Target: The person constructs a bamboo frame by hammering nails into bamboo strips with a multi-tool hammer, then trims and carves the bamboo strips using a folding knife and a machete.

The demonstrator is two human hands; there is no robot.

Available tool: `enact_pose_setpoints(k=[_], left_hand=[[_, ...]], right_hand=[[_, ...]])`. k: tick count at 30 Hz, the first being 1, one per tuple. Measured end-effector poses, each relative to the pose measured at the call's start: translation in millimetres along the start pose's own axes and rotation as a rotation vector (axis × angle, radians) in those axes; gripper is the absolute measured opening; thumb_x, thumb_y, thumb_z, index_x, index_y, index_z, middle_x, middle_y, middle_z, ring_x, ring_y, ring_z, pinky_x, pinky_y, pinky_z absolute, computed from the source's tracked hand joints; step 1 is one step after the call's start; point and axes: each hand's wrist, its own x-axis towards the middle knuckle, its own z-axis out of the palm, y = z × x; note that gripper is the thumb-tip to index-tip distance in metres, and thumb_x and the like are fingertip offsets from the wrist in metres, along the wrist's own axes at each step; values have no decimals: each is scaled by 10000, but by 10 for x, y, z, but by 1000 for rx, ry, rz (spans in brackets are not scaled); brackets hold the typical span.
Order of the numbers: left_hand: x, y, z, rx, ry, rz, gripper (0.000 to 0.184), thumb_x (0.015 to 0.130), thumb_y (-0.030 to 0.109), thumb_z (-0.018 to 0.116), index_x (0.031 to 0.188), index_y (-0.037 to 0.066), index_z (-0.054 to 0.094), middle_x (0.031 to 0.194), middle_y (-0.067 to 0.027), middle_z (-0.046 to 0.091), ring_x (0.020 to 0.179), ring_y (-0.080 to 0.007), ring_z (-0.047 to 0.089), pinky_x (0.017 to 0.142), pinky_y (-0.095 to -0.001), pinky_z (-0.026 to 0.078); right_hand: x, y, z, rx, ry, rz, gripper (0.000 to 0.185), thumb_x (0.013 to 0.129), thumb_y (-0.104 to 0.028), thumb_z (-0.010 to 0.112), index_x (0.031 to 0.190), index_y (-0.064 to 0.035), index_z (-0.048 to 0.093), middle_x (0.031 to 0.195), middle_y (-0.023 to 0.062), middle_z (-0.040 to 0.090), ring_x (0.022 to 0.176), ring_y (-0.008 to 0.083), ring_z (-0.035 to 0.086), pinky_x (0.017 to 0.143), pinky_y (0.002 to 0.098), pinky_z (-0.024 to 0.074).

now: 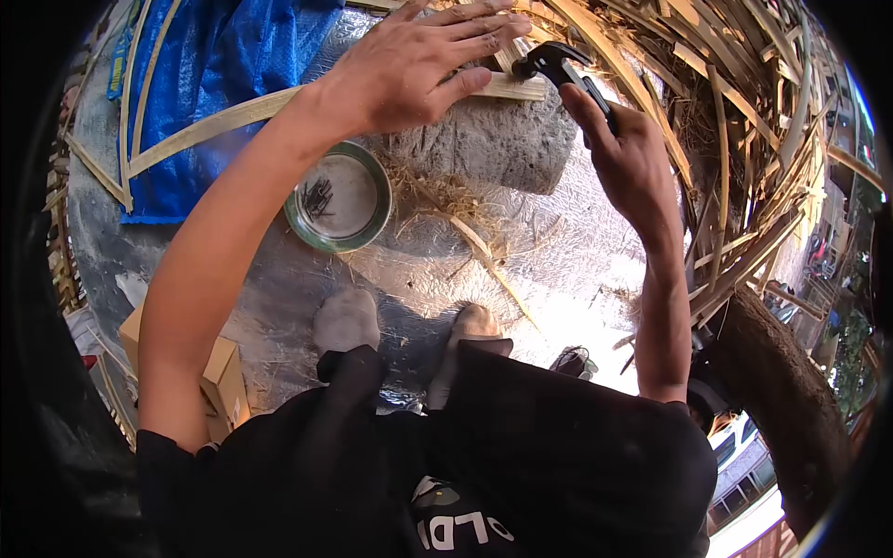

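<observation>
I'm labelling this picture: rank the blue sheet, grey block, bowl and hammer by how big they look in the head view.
1. Blue sheet
2. Grey block
3. Bowl
4. Hammer, partly hidden

The left hand [409, 63] reaches forward, fingers [476, 46] extended; the right hand [629, 153] curls tight.

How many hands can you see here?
2: the left hand, fingers outstretched beside the wooden strip, and the right hand, gripping the hammer. No other hands are visible.
</observation>
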Motion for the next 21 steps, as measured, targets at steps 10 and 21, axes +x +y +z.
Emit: enact_pose_setpoints(k=[10, 21], left_hand=[[4, 38, -46, -123, 19, -37, 822, 1004, 347, 409, 1600, 149, -121, 1592, -141, 362, 1473, -302, 349, 1265, -548, 29], [-26, 8, -4, -88, 123, 7, 698, 989, 341, 451, 1560, 96, 135, 1461, -129, 484, 1360, -256, 452, 1166, -524, 238]], right_hand=[[-5, 82, 254, 461, 331, -128, 727, 921, -713, 557, 663, -37, 621, 516, -8, 468, 467, 119, 429, 459, 325, 311], [-9, -21, 132, 185, 230, -1, 637, 973, -625, 556, 664, -68, 556, 560, -28, 443, 520, 72, 414, 485, 283, 310]])
